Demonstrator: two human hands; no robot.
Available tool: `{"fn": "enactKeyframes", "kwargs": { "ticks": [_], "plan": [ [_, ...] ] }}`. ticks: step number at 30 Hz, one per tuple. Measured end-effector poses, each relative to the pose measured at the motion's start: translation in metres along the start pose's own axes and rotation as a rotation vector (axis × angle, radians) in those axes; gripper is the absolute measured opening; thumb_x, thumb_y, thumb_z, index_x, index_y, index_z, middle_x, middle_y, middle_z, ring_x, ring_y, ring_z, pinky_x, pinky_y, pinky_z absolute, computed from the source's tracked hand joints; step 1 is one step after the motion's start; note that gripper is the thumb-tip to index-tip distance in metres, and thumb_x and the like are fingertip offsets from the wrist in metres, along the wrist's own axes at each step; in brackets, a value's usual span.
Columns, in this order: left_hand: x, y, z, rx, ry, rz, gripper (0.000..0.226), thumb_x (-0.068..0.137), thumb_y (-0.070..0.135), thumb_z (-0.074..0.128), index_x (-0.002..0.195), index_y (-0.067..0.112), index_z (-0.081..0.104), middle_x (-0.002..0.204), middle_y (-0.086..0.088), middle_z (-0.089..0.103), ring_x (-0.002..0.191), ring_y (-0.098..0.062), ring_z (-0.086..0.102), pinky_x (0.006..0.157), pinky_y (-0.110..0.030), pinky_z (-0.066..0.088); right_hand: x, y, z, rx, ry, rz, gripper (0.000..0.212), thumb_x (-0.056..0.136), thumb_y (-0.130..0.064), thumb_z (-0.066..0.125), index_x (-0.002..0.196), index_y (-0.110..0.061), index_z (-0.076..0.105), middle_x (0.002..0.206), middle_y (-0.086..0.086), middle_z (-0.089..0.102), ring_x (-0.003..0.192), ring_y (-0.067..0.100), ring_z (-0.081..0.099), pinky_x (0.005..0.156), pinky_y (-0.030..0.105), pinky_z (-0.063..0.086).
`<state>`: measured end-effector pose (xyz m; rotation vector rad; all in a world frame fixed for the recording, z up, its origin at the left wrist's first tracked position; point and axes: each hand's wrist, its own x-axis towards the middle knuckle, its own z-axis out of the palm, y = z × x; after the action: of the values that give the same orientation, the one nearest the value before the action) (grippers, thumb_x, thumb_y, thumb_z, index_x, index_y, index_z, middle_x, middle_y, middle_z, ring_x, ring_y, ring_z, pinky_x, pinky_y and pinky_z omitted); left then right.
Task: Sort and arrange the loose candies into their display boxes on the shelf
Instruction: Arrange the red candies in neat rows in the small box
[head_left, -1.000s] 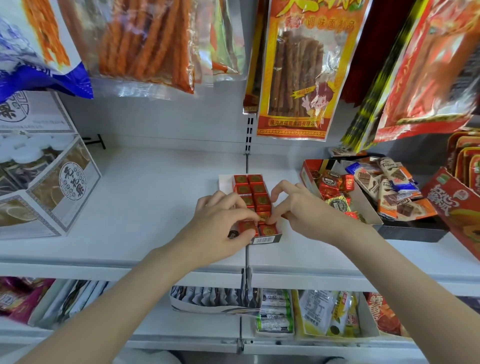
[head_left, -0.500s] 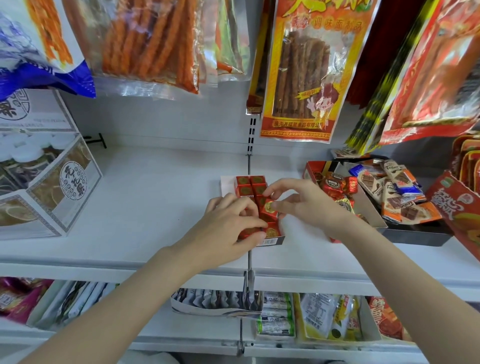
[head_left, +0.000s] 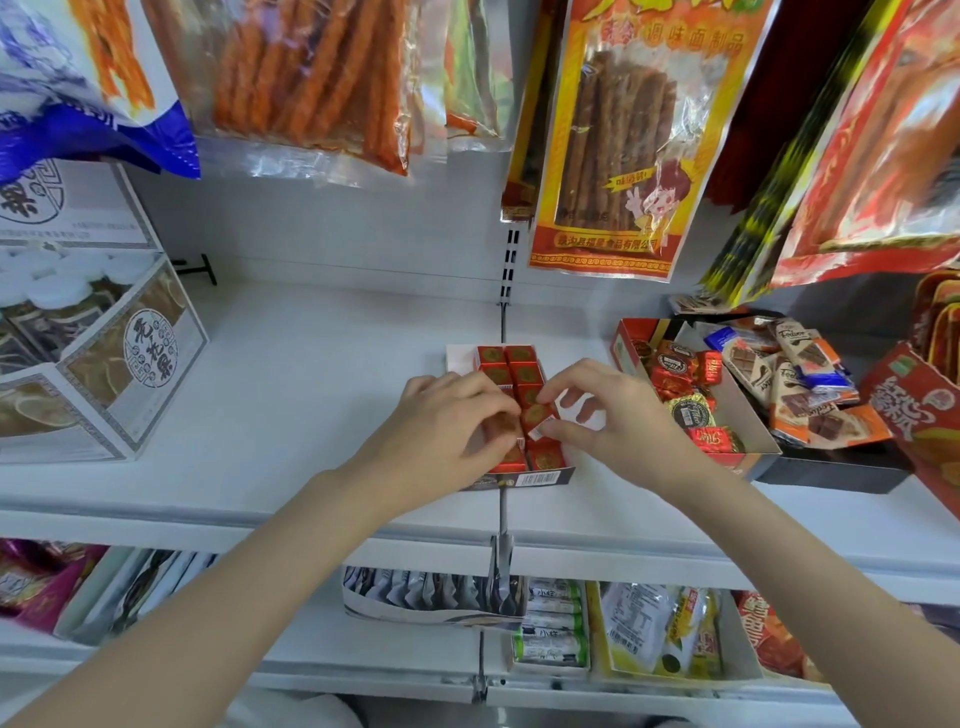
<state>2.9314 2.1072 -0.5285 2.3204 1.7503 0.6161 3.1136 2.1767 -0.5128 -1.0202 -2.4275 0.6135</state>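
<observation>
Hands meet over the small display box (head_left: 540, 477) mid-shelf (head_left: 291, 395): left hand (head_left: 457, 421) steadies seated red candies, right hand (head_left: 613, 415) pinches a tilted red candy (head_left: 537, 417); best levelled, then pressed flush into its row.

The shelf (head_left: 291, 395) is plain white. On it a small display box (head_left: 540, 477) has a dark front strip with a white barcode label, and its square candies (head_left: 522, 364) are red with a dull gold-green medallion on top. The box of mixed sweets (head_left: 748, 415) is red outside and pale cardboard inside; its round foil candies (head_left: 672, 365) are red and gold with black labels. The chocolate bar wrappers (head_left: 810, 415) are white, orange and blue, printed with brown chocolate squares. The hanging snack bag (head_left: 618, 140) is yellow and red over brown sticks. The carton (head_left: 104, 374) at left is white with grey ornamental borders and a round black-lettered seal.
</observation>
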Motion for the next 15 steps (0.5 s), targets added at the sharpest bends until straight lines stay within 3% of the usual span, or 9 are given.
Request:
{"fn": "enactKeyframes", "kwargs": {
  "ticks": [4,7,10,15],
  "plan": [
    [-0.001,-0.002,-0.004,-0.032,-0.036,-0.015,0.030,0.090,0.037,0.052,0.118,0.027,0.058,0.115,0.014,0.052,0.109,-0.004,0.045,0.101,-0.026,0.022,-0.004,0.008,0.008,-0.189,-0.005,-0.041,0.020,0.079,-0.024,0.070,0.093,-0.011,0.064,0.093,-0.005,0.051,0.086,0.011,0.039,0.074,0.017,0.029],
    [-0.001,-0.001,-0.007,-0.093,-0.057,-0.045,0.030,0.088,0.036,0.055,0.116,0.026,0.059,0.112,0.015,0.050,0.104,-0.002,0.047,0.094,-0.019,0.029,-0.006,0.006,0.012,-0.247,0.025,-0.056,0.019,0.078,-0.019,0.071,0.091,-0.005,0.064,0.100,0.006,0.051,0.093,0.018,0.044,0.083,0.024,0.036],
    [-0.001,0.001,-0.016,-0.222,-0.015,-0.133,0.019,0.084,0.032,0.061,0.101,0.022,0.062,0.100,0.013,0.053,0.088,0.001,0.056,0.083,-0.016,0.044,-0.005,0.001,0.012,-0.298,0.011,-0.056,0.020,0.081,-0.020,0.068,0.095,-0.006,0.062,0.104,0.006,0.049,0.098,0.022,0.048,0.086,0.029,0.042],
    [-0.006,0.008,-0.016,-0.265,-0.113,-0.173,0.012,0.077,0.031,0.070,0.086,0.023,0.067,0.080,0.013,0.066,0.076,0.002,0.060,0.072,-0.010,0.048,-0.003,-0.004,0.008,-0.264,-0.053,0.042,0.019,0.087,-0.022,0.060,0.101,-0.011,0.055,0.099,0.000,0.045,0.084,0.020,0.056,0.073,0.028,0.045]
  ]
}}
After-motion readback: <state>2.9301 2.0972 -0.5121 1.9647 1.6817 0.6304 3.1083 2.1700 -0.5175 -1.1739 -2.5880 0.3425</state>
